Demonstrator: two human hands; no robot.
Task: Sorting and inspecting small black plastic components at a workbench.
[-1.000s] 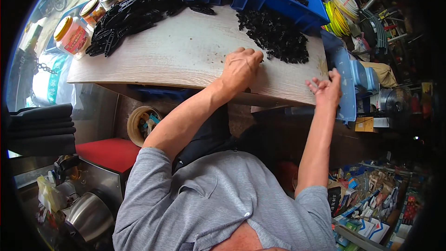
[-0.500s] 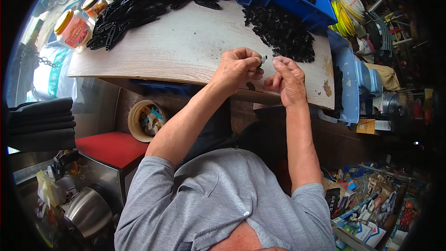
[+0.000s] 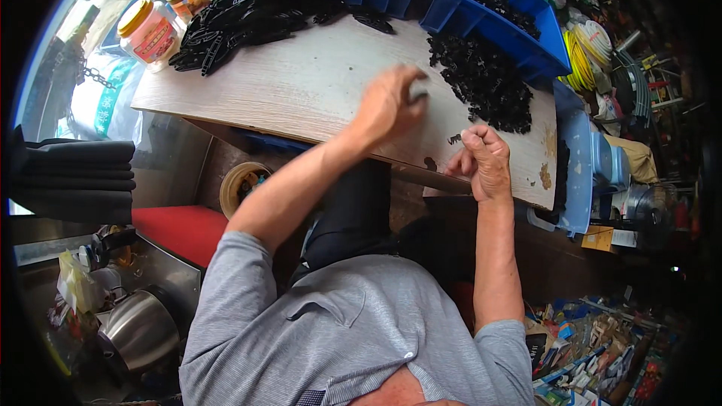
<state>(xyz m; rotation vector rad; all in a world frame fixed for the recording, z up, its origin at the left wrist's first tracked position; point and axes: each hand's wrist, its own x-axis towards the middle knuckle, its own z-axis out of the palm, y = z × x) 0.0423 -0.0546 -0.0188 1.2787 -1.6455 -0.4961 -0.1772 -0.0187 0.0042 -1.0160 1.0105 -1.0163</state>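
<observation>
My left hand [image 3: 391,105] is raised over the middle of the pale wooden table [image 3: 301,75], smeared by motion. Its fingers look curled, but whether anything is in them is unclear. At the table's near edge, my right hand [image 3: 487,162] has thumb and forefinger pinched together. A small black plastic part [image 3: 455,138] sticks out to the left from those fingertips; its exact shape is too small to make out. Beyond the right hand lies a heap of small black plastic parts [image 3: 489,86]. A pile of long black plastic strips [image 3: 233,26] covers the table's far left.
Blue plastic bins [image 3: 496,11] line the back of the table. Lidded jars [image 3: 147,34] stand at its left end. Below are a waste bucket [image 3: 233,188] and a red-topped cabinet [image 3: 180,229]. A light blue crate [image 3: 575,173] adjoins the right side.
My left hand has moved up and away from my right hand, which keeps its pinch. The black part now shows at the right fingertips. The whole view has shifted slightly.
</observation>
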